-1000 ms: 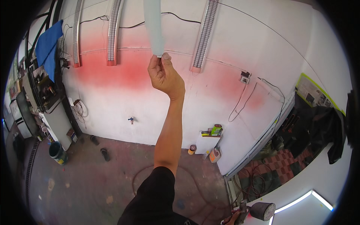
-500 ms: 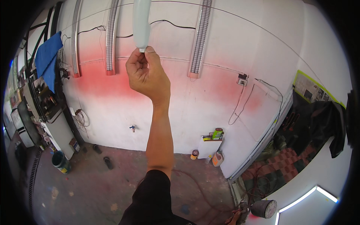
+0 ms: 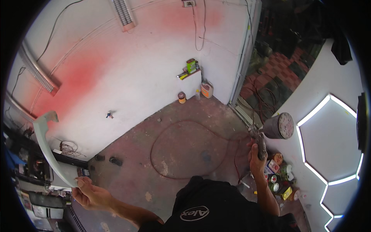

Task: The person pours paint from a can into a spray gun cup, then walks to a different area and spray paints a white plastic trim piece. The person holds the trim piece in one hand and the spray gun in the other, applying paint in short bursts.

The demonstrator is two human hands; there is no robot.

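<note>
Both hands full in the paint room.
The left hand (image 3: 89, 194) pinches the near end of a long pale curved panel (image 3: 49, 150) at far left; the right hand (image 3: 256, 154) grips a spray gun (image 3: 270, 131) over the floor (image 3: 185, 154) at right.

A long, pale grey curved panel (image 3: 48, 149) rises tilted at far left. A spray gun (image 3: 270, 131) with a round cup stands upright at right.

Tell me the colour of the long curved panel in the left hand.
Pale grey-white, seen in the head view: the long curved panel is pinched by the left hand.
</note>
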